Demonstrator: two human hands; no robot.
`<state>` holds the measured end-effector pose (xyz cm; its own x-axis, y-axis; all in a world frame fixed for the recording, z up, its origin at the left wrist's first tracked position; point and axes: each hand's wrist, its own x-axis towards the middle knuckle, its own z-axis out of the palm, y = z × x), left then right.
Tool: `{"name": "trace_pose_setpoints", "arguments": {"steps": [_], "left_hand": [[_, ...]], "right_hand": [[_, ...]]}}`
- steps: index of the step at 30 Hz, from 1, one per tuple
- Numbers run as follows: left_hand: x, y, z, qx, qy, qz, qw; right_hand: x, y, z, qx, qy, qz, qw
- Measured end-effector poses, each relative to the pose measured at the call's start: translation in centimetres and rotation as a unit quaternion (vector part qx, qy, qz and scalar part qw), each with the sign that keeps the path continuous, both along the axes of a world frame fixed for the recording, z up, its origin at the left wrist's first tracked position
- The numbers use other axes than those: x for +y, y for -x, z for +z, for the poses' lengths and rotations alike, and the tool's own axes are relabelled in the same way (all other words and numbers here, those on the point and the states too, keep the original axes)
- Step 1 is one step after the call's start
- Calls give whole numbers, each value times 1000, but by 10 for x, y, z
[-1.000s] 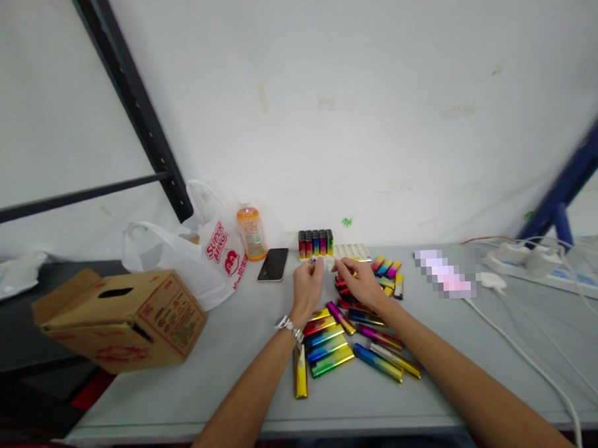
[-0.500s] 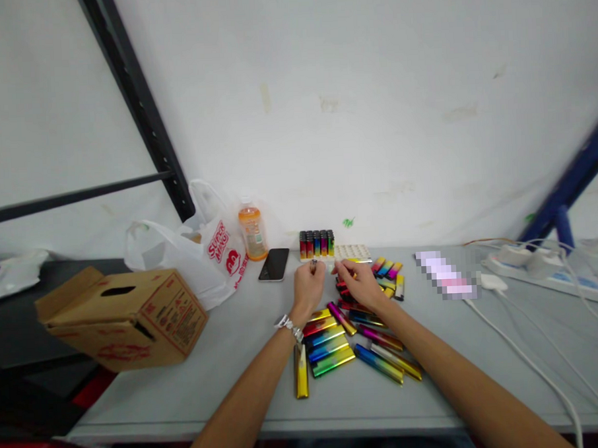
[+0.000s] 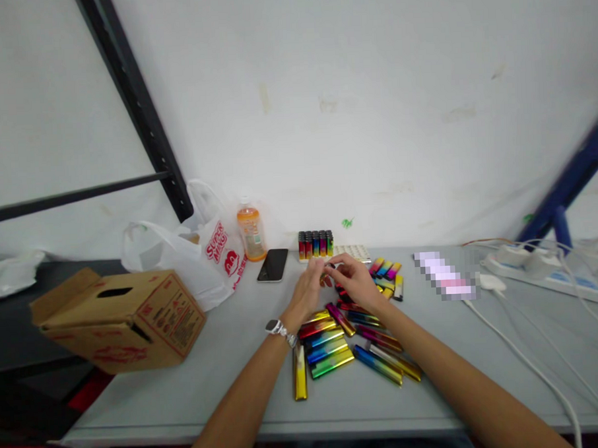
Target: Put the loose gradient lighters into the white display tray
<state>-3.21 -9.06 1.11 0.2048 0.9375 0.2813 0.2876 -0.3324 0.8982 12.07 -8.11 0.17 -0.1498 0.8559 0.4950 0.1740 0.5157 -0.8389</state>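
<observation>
Got a bare left hand (image 3: pixel 308 288) mostly curled in around a small, dark, shiny object (image 3: pixel 326 276), too covered by fingers to make out properly. Also got a bare right hand (image 3: pixel 360 284) bent in from the other side, thumb and index drawn close together right at that same object, but honestly can't tell about an actual clamp there. So, object basically sandwiched between both hands. Forearms angled inward from the lower corners, meeting like an upside-down V, with a silver metal-band watch (image 3: pixel 282 330) on the left wrist. Just beyond the left hand, a packed block of upright, black-topped rainbow lighters (image 3: pixel 316 245); just beyond the right, a pale studded tray (image 3: pixel 356 252). Nearer the body from both hands, a spread of flat, glossy metallic lighters (image 3: pixel 331 362) lying on a smooth grey table (image 3: pixel 226 379).
</observation>
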Motion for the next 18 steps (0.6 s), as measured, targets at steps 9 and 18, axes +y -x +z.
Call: {"name": "trace_pose_setpoints", "arguments": {"steps": [9,18], "left_hand": [[10,37,-2,201,-64,-81,974],[13,35,-6,280,-29,-165,945]], "right_hand": [[47,-10,5,-29,-63,-85,994],[102,6,8,-211,-142,-62,965]]}}
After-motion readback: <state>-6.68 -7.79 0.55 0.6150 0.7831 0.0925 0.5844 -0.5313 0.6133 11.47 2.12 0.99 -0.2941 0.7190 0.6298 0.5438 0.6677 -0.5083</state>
